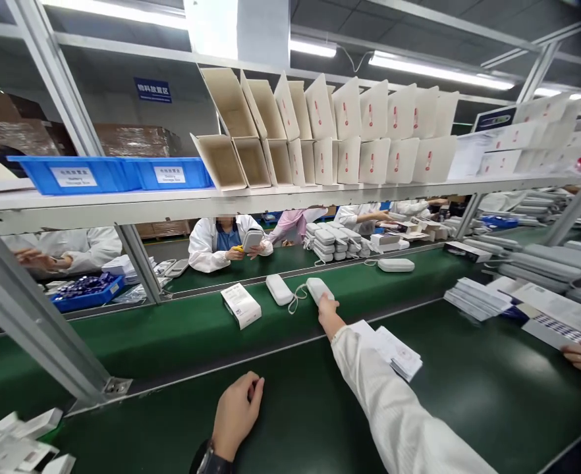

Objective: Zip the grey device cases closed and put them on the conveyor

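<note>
right hand is reaching onto the conveyor belt, fingers closing over a white case | case is lying flat, long axis running away-left | left hand is resting loosely curled, holding nothing

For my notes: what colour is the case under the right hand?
White, or very pale grey. The case under the right hand shows best in the head view.

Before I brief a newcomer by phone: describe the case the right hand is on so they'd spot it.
Find the green conveyor belt beyond the near bench. Two white oblong cases lie there side by side, with a white box to their left. It is the right-hand case, under the right hand, not the left case.
</note>
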Tool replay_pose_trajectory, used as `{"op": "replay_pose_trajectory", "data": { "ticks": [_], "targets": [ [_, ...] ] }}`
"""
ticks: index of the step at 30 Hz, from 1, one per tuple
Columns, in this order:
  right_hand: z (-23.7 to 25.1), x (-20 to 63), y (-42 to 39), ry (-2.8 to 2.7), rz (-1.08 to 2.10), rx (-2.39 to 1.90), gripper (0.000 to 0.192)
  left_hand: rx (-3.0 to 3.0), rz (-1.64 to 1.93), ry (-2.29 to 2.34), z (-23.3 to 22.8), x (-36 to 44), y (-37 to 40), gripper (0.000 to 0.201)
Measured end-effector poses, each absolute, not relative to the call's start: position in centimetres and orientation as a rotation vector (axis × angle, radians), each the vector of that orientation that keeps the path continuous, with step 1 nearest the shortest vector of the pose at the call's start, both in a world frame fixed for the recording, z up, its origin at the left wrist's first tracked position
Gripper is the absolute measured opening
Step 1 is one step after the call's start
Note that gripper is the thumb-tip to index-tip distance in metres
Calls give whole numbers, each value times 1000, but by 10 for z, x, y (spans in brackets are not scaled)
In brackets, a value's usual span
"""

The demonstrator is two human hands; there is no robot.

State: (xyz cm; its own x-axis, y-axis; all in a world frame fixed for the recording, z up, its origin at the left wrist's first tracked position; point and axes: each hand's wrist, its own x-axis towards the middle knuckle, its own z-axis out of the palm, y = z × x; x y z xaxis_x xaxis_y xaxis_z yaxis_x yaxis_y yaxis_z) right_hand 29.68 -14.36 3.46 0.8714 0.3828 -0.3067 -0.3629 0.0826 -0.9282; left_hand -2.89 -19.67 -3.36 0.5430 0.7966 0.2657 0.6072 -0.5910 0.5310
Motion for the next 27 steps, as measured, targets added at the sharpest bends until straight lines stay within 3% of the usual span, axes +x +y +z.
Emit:
{"op": "replay_pose_trajectory", "data": {
  "ticks": [3, 5, 12, 18, 27],
  "targets": [
    [32, 273, -166, -68, 428, -1477, 66, 2320, 700, 1093, -35, -30, -195, 36],
    [21, 245, -197, -189, 352, -1477, 70, 2273, 723, 1069, -39, -31, -192, 35],
    [-43, 161, -271, -1272, 78, -1442, 26, 2152, 763, 1153, -53, -29, -182, 18],
    [-56, 165, -266, -1574, -18, -1492, 20, 2205, 848, 1083, -50, -29, -188, 21],
    [-58, 155, -268, -1738, -269, -1890, 30, 2104, 919, 1030, -42, -34, -194, 24]
  ]
}}
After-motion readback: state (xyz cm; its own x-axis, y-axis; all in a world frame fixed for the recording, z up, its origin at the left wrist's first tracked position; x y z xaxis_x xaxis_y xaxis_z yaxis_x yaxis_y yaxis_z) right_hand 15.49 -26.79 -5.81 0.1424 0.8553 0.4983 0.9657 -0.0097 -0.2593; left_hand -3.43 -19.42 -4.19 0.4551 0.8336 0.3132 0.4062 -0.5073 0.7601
